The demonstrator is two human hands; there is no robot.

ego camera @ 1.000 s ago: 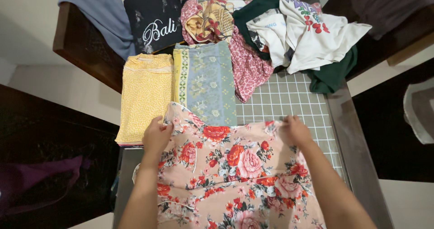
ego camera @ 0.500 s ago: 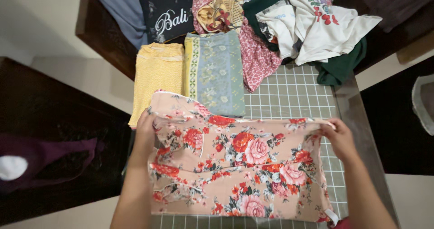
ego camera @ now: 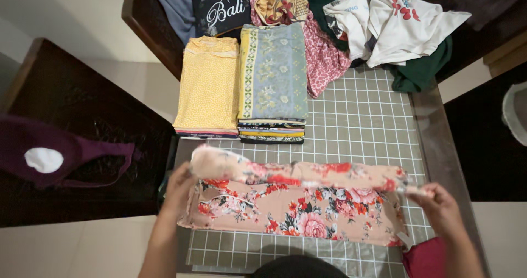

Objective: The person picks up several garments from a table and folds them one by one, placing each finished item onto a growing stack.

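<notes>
Folding a pink floral garment [ego camera: 296,209] across the gridded mat [ego camera: 362,118] on the table: my left hand [ego camera: 178,187] grips the cloth's left end, fingers curled round the rolled-over top edge, while my right hand [ego camera: 439,206] pinches the far right corner betw. thumb and fingertips, pulled out taut. The garment lies near the front of the mat, lower half flat, upper edge lifted and turned toward me, blurred w/ motion. I judge the step in hand to be a lengthwise fold, approx. halfway over; the top layer is not yet laid down on the bottom one. Next move, as I read it, calls for both ends to come down level so edges meet, then a smoothing pass. Risk: the left end bunches, since it looks rolled rather than flat. Behind, well apart from the garment: a folded yellow stack [ego camera: 208,85] and, just beside it on the right, a folded blue-grey patterned stack [ego camera: 273,74] w/ darker pieces beneath. Farther back, an unfolded heap [ego camera: 384,25], incl. white, dark green and pink-print items, plus a dark top [ego camera: 219,9] w/ pale lettering. Left of the table, a maroon cloth [ego camera: 49,154] rests on dark furniture. A red item [ego camera: 425,259] sits by my right wrist; kind unclear.
</notes>
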